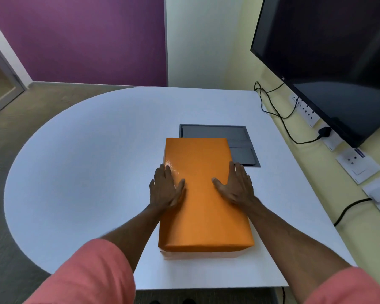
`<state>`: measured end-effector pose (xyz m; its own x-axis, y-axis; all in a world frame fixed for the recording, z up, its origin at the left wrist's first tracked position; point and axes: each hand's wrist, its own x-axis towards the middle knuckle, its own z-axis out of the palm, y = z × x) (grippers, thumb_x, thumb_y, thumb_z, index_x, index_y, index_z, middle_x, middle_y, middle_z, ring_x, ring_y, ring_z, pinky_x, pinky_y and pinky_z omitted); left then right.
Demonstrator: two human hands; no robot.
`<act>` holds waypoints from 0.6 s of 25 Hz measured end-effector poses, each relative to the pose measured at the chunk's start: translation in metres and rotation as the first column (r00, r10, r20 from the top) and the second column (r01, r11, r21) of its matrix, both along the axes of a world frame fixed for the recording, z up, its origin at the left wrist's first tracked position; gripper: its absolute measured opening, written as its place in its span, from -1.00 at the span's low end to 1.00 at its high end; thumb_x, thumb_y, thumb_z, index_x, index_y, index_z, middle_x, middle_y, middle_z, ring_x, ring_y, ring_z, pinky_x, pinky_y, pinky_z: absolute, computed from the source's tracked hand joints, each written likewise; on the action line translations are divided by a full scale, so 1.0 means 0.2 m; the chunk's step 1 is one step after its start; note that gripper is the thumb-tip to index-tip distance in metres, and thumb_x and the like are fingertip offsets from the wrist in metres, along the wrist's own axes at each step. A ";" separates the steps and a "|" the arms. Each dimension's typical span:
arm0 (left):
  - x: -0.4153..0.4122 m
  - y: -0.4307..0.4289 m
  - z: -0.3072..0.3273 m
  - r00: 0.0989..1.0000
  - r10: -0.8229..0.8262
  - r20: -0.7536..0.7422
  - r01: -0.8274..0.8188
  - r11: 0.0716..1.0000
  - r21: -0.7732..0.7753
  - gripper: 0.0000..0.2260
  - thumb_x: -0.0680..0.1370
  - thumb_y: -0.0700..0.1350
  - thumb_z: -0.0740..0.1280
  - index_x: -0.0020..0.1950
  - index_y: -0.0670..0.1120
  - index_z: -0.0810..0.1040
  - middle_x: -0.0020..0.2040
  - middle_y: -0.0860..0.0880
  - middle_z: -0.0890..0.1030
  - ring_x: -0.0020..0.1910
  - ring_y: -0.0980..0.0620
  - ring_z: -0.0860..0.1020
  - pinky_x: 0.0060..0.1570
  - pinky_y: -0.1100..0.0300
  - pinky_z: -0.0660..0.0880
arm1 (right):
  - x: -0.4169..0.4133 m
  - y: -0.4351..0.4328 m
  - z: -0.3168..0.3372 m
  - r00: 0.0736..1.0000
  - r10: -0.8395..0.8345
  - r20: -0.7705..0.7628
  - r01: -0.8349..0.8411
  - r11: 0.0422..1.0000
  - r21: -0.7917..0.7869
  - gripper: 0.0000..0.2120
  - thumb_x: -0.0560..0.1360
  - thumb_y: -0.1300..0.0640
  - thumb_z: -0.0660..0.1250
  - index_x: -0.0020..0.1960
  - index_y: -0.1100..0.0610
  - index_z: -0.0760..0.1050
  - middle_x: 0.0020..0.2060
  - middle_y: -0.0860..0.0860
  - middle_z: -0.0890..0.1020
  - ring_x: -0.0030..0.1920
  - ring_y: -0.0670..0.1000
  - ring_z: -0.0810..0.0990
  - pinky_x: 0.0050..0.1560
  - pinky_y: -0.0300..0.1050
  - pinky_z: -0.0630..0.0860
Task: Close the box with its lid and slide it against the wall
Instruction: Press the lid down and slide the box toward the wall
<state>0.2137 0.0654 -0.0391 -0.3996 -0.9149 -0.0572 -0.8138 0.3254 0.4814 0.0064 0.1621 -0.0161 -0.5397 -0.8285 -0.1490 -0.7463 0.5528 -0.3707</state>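
Pink sleeves point(90, 273) nearest, forearms reaching forward. White bench point(86, 161) under everything. Orange lid point(202, 194) already seated on box point(198, 255), between hands. Left hand point(166, 189) spread flat on lid's left edge; right hand point(236, 187) spread flat on right edge, neither pinching. Risk: uneven push skews box, or lid shifts off base. Grey recessed panel point(239, 145) just beyond fingertips may catch box. Monitor point(329, 62) and cables point(279, 115) right of right hand, along wall point(235, 51).
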 end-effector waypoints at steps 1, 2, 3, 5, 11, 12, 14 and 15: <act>-0.03 -0.04 0.02 0.999 -0.042 0.024 0.041 0.999 0.005 -0.29 0.57 0.27 0.07 0.57 -0.12 0.00 0.61 -0.14 0.01 0.59 -0.14 -0.01 0.51 -0.16 0.05 | -0.01 -0.05 0.01 1.000 0.031 0.001 -0.031 0.999 0.025 -0.09 0.47 -0.35 0.16 0.58 0.10 -0.15 0.59 0.12 -0.07 0.59 0.13 -0.08 0.56 0.21 -0.02; -0.07 -0.09 0.03 0.996 -0.079 0.048 0.078 0.997 0.015 -0.28 0.57 0.28 0.06 0.58 -0.11 -0.04 0.61 -0.12 -0.05 0.59 -0.13 -0.07 0.51 -0.16 -0.02 | -0.03 -0.09 0.03 0.998 0.055 0.006 -0.055 0.997 0.049 -0.08 0.48 -0.35 0.16 0.59 0.11 -0.16 0.59 0.11 -0.10 0.59 0.13 -0.11 0.56 0.22 -0.02; -0.10 -0.13 0.05 0.991 -0.110 0.072 0.108 0.994 0.025 -0.27 0.56 0.28 0.05 0.58 -0.10 -0.07 0.61 -0.11 -0.10 0.59 -0.12 -0.12 0.51 -0.17 -0.07 | -0.04 -0.14 0.04 0.997 0.070 0.013 -0.070 0.995 0.068 -0.07 0.48 -0.35 0.17 0.59 0.11 -0.17 0.59 0.11 -0.12 0.59 0.13 -0.14 0.55 0.22 -0.03; -0.14 -0.21 0.07 0.978 -0.166 0.125 0.160 0.985 0.058 -0.24 0.56 0.30 0.06 0.58 -0.10 -0.09 0.61 -0.10 -0.14 0.59 -0.11 -0.16 0.50 -0.19 -0.11 | -0.05 -0.21 0.05 0.996 0.080 0.028 -0.083 0.992 0.099 -0.06 0.48 -0.36 0.16 0.59 0.11 -0.19 0.59 0.10 -0.16 0.59 0.13 -0.17 0.55 0.23 -0.04; -0.16 -0.29 0.02 0.936 -0.287 0.205 0.262 0.955 0.142 -0.22 0.54 0.33 0.03 0.58 -0.11 -0.12 0.61 -0.10 -0.12 0.59 -0.13 -0.14 0.50 -0.21 -0.05 | -0.08 -0.33 0.03 0.990 0.127 0.059 -0.137 0.968 0.211 -0.04 0.45 -0.41 0.15 0.59 0.09 -0.18 0.59 0.08 -0.20 0.59 0.12 -0.20 0.54 0.26 0.01; -0.16 -0.28 0.00 0.937 -0.288 0.198 0.264 0.954 0.140 -0.22 0.54 0.33 0.03 0.58 -0.11 -0.11 0.61 -0.09 -0.11 0.59 -0.13 -0.14 0.51 -0.21 -0.03 | -0.08 -0.34 0.02 0.990 0.132 0.058 -0.141 0.964 0.223 -0.04 0.45 -0.40 0.15 0.59 0.09 -0.19 0.59 0.08 -0.20 0.59 0.13 -0.20 0.54 0.25 0.01; -0.17 -0.28 -0.01 0.945 -0.272 0.183 0.253 0.960 0.120 -0.21 0.53 0.35 0.03 0.58 -0.10 -0.10 0.61 -0.08 -0.09 0.59 -0.12 -0.13 0.51 -0.19 0.03 | -0.08 -0.35 0.00 0.990 0.132 0.049 -0.140 0.962 0.233 -0.03 0.44 -0.40 0.18 0.59 0.09 -0.18 0.59 0.08 -0.19 0.59 0.14 -0.19 0.53 0.26 0.01; -0.17 -0.28 -0.01 0.949 -0.261 0.179 0.244 0.963 0.111 -0.21 0.53 0.36 0.02 0.58 -0.10 -0.09 0.62 -0.08 -0.07 0.59 -0.12 -0.12 0.51 -0.18 0.05 | -0.08 -0.36 0.00 0.991 0.129 0.047 -0.136 0.963 0.233 -0.03 0.44 -0.40 0.19 0.59 0.09 -0.17 0.59 0.08 -0.18 0.59 0.14 -0.19 0.53 0.26 0.02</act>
<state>0.1805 0.0102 -0.0421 -0.5911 -0.7735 -0.2286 -0.7893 0.4964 0.3614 -0.0098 0.0904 -0.0170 -0.4194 -0.8321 -0.3629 -0.8090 0.5240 -0.2665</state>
